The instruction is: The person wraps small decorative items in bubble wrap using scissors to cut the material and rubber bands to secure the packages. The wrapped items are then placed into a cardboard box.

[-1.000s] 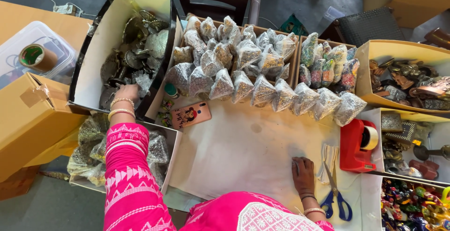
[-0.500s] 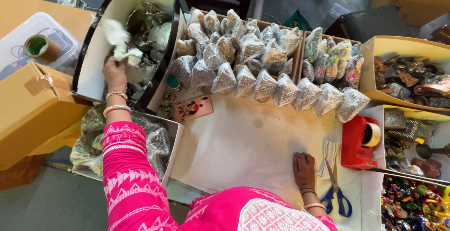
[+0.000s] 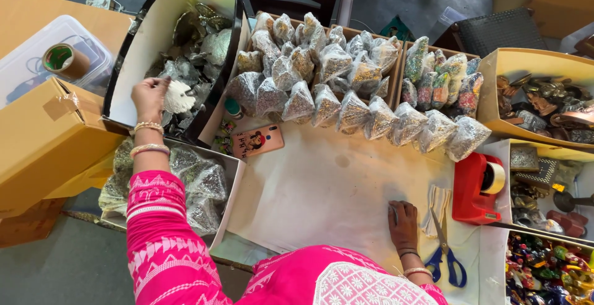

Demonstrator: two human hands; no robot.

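Left hand [image 3: 148, 96] lowered with white piece [image 3: 179, 97], paper-covered table [image 3: 334, 187], grey floor [image 3: 55, 268]

Bare white paper [image 3: 334, 187] lies open; packet rows [image 3: 346, 104] block beyond.

glossy plastic packets [image 3: 322, 104] | matt cardboard box [image 3: 43, 138] | matt paper sheet [image 3: 328, 187]

We had our left arm stretched out and forward, its pink patterned sleeve reaching to the wrist, where two bangles sat. Our left hand [image 3: 150, 96] was raised with its fingers pinched together. Our right hand [image 3: 403, 220] lay palm down and flat, close to our body, its fingers loosely together, bangles at that wrist too.
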